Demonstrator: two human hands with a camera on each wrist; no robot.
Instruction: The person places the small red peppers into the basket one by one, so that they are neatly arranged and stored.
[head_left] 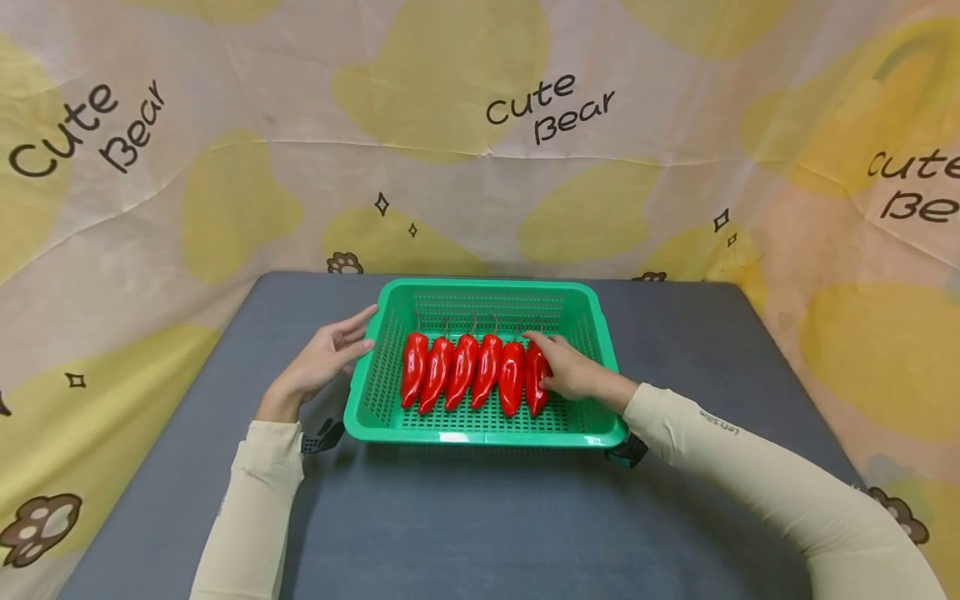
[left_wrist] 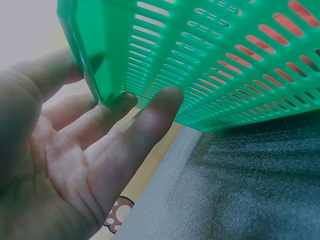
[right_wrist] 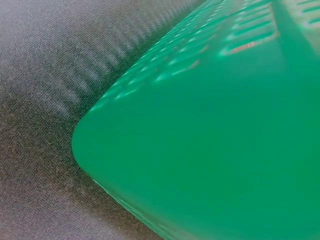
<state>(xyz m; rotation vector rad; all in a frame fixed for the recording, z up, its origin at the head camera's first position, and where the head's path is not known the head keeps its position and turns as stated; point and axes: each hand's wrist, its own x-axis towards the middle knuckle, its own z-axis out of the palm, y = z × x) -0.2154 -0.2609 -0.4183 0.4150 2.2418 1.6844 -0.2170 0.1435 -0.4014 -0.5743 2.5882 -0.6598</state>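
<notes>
A green plastic basket (head_left: pixel 487 436) with slotted walls stands on the grey table. Inside it, several glossy red chili peppers (head_left: pixel 462 372) lie side by side in a row, thin stems towards the far wall. My right hand (head_left: pixel 572 369) reaches over the right rim and holds the rightmost red chili pepper (head_left: pixel 535 379) between thumb and fingers. At the left rim, my left hand (head_left: pixel 324 357) touches the basket with fairly straight fingers. In the left wrist view, those fingers (left_wrist: pixel 150 120) lie along the outside wall. The basket's outside hides my right hand in the right wrist view.
The grey table (head_left: pixel 525 525) extends around the basket on all sides. Behind it hangs a pale cloth (head_left: pixel 450 183) with yellow patches and lettering. Dark bands (head_left: pixel 324 437) show at the wrists, close to the basket's near corners.
</notes>
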